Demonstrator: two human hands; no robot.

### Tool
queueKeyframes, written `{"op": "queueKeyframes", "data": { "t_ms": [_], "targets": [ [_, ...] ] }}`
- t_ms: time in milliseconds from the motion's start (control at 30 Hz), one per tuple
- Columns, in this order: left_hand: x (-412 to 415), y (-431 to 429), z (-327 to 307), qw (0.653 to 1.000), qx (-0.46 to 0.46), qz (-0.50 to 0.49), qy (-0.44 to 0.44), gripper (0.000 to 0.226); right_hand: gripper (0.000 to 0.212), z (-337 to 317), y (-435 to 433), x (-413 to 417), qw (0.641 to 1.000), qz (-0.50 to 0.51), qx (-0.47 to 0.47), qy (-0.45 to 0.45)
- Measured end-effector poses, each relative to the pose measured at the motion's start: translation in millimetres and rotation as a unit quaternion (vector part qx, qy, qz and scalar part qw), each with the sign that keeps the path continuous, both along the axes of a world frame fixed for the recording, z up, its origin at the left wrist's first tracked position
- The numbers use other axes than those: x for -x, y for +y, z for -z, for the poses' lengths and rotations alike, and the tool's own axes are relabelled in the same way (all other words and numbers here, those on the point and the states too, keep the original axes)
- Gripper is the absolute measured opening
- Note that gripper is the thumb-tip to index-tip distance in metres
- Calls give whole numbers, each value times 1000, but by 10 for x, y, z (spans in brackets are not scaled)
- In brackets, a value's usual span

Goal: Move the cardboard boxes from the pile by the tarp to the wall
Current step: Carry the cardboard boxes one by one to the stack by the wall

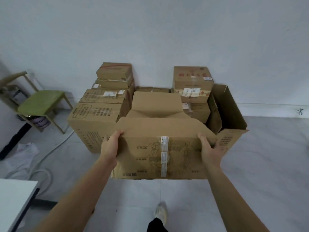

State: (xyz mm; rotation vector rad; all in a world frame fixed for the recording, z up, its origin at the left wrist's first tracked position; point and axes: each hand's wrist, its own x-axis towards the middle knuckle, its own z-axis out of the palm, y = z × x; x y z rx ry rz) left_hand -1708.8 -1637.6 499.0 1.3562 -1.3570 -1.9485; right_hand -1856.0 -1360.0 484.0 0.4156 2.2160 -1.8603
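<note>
The box (pixel 158 143) is held by both hands in front of the stack (pixel 100 118), which stands against the wall (pixel 150 30).

- The left hand (pixel 110 146) is clamped on the box's upper left edge, fingers curled over the top.
- The right hand (pixel 209 151) is clamped on the upper right edge in the same way.
- The hands are well apart, one on each side.

The box's top flaps are bent. A tape strip runs down its near face.

An open box (pixel 230 114) stands just right of the stack. A green chair (pixel 40 104) stands at left. A cable (pixel 48 153) lies on the floor (pixel 267 156). A white tabletop (pixel 15 198) corner shows at lower left. One shoe (pixel 160 211) shows below the box.
</note>
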Motion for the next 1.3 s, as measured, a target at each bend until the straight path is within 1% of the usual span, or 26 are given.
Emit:
{"op": "queueKeyframes", "data": {
  "t_ms": [67, 167, 233, 367, 533, 700, 800, 867, 967, 1067, 1133, 1233, 1300],
  "targets": [
    [359, -285, 12, 1000, 2, -4, -18, 68, 89, 31, -308, 373, 1000, 1, -7, -13],
    [823, -710, -8, 999, 9, -6, -36, 73, 94, 66, -731, 863, 1000, -14, -12, -25],
    [1146, -1021, 33, 999, 9, -6, -45, 70, 95, 111, -1044, 1216, 999, -15, -12, -27],
    [1687, -1533, 163, 999, -1, -15, -53, 63, 83, 199, -1606, 1767, 999, -8, -28, -26],
    [2486, -2288, 553, 997, -21, 0, -68, 65, 93, 502, -2320, 2510, 997, -3, -54, -51],
    [3280, -3083, 953, 992, -71, 45, -95, 70, 105, 788, -3025, 3226, 993, -1, -80, -91],
    [3698, -3445, 1164, 989, -61, 56, -121, 57, 108, 978, -3346, 3611, 987, -11, -99, -125],
    [3930, -3611, 1287, 987, -62, 56, -136, 52, 108, 1098, -3504, 3826, 986, -27, -94, -135],
    [4300, -3818, 1543, 984, -44, 58, -165, 58, 101, 1383, -3708, 4211, 983, -53, -103, -145],
    [4684, -3978, 1879, 980, -36, 72, -182, 79, 98, 1776, -3891, 4596, 982, -81, -89, -147],
    [4961, -4046, 2223, 979, -19, 77, -189, 78, 100, 2131, -3994, 4876, 979, -96, -85, -156],
    [5303, -4084, 2728, 975, 5, 92, -200, 73, 95, 2684, -4087, 5210, 975, -108, -81, -178],
    [5522, -4114, 3096, 969, 19, 97, -226, 76, 98, 3072, -4110, 5394, 971, -120, -88, -190]
  ]
}}
